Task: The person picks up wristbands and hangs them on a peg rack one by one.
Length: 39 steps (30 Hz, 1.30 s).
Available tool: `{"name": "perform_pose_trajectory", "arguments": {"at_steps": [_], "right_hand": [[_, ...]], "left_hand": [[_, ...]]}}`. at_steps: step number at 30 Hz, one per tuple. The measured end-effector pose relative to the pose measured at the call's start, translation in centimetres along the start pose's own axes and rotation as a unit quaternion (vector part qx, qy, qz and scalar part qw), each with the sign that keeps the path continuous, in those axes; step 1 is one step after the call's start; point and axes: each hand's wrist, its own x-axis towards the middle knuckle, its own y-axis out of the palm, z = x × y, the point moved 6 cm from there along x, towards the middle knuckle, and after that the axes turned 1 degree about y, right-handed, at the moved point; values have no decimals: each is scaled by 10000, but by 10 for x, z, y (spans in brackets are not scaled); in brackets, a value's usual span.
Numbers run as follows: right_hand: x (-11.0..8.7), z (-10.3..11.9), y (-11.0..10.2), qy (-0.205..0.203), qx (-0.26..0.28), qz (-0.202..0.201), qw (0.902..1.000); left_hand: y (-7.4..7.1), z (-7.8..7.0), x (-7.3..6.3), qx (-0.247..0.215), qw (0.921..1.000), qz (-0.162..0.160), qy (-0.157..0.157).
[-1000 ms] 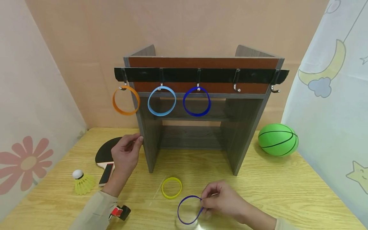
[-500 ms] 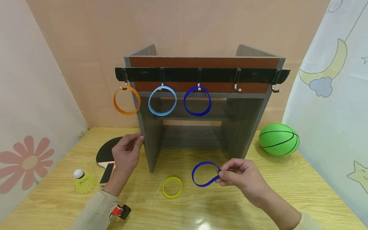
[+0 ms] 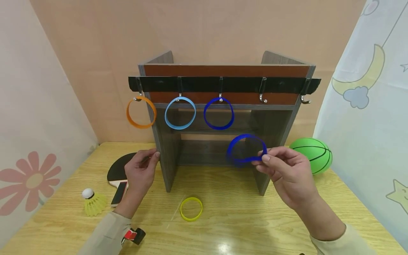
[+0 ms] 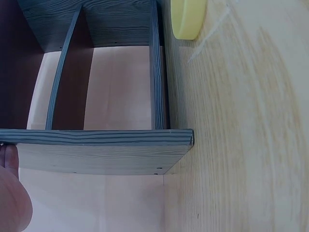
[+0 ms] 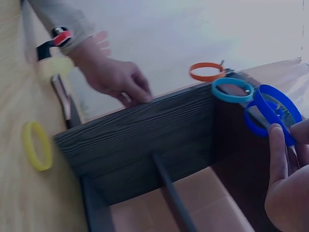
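Note:
In the head view my right hand (image 3: pixel 291 175) pinches a dark blue wristband (image 3: pixel 245 136) between thumb and fingers, raised in front of the grey shelf (image 3: pixel 163 171) and blurred by motion. My left hand (image 3: pixel 141 170) holds the front edge of the shelf's left side panel. Across the shelf's top runs a black strip (image 3: pixel 200 84) with several metal hooks. From its three left hooks hang an orange wristband (image 3: pixel 128 114), a light blue wristband (image 3: pixel 180 127) and another dark blue wristband (image 3: pixel 219 128). The fourth hook (image 3: pixel 262 99) and the rightmost hook (image 3: pixel 305 100) are bare.
A yellow wristband (image 3: pixel 191 220) lies on the wooden table (image 3: pixel 223 212) before the shelf. At left are a table tennis paddle (image 3: pixel 119 169) and a shuttlecock (image 3: pixel 94 204). A green ball (image 3: pixel 315 156) sits behind my right hand, beside the shelf.
My right hand has lifted the dark blue wristband from near the table's front, moving up and to the right. My left hand stays on the shelf panel.

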Motion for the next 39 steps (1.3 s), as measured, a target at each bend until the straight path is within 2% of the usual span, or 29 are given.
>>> {"name": "perform_pose_trajectory", "arguments": {"at_steps": [7, 14, 18, 23, 30, 39], "right_hand": [[14, 17, 8, -276, 152, -135, 9994], [27, 25, 7, -484, 552, -576, 9956], [33, 27, 7, -485, 546, -859, 9936], [38, 27, 6, -417, 669, -988, 9920], [40, 25, -2, -515, 409, -1377, 9883], [39, 19, -8, -424, 146, -1407, 9890]], "left_hand": [[0, -2, 0, 10, 10000, 37, 61], [1, -5, 2, -56, 9999, 16, 111], [1, -4, 2, -23, 10000, 30, 67], [0, -4, 2, -18, 9999, 38, 134], [1, -1, 2, -24, 9997, 59, 244], [0, -2, 1, -14, 9999, 54, 87]]}}
